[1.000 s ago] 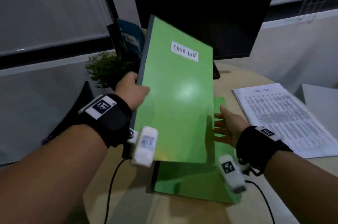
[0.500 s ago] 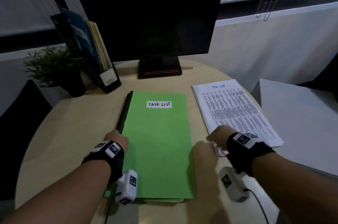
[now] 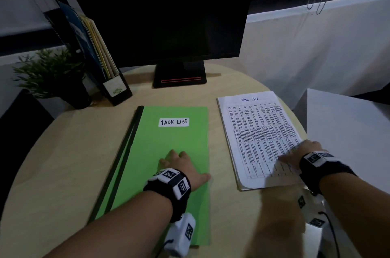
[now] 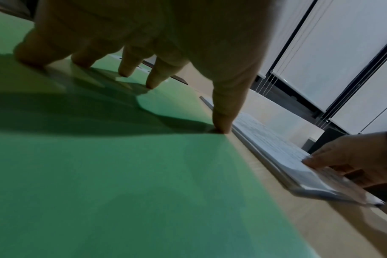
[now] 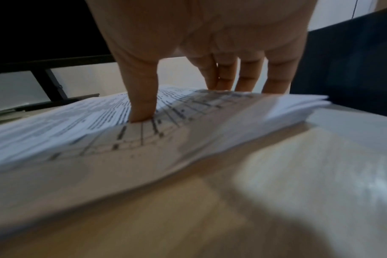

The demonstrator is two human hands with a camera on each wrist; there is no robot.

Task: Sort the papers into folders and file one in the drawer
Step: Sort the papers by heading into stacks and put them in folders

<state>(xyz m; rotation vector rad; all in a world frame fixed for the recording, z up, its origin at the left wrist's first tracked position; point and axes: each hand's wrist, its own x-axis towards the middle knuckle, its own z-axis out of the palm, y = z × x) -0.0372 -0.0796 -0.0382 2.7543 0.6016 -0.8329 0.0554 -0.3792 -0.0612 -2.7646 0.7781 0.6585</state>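
A green folder [image 3: 168, 141] labelled TASK LIST lies closed and flat on the round wooden table [image 3: 73, 152]. My left hand [image 3: 181, 165] presses on its cover with arched fingertips [image 4: 152, 83], and the thumb tip sits at the folder's [image 4: 121, 174] right edge. To the right lies a stack of printed TASK LIST papers [image 3: 257, 135]. My right hand [image 3: 299, 156] rests on the stack's near right part. In the right wrist view the thumb [image 5: 141, 108] pushes into the top sheets and the papers [image 5: 99, 139] bulge a little.
A dark monitor [image 3: 160, 15] stands at the back of the table. A file holder with folders [image 3: 105, 68] and a potted plant [image 3: 50, 74] stand at the back left. A white cabinet top [image 3: 348, 131] adjoins the table on the right.
The folder's raised cover came down and the folder now lies closed. My left hand slid from its left edge to the middle. My right hand moved right onto the paper stack.
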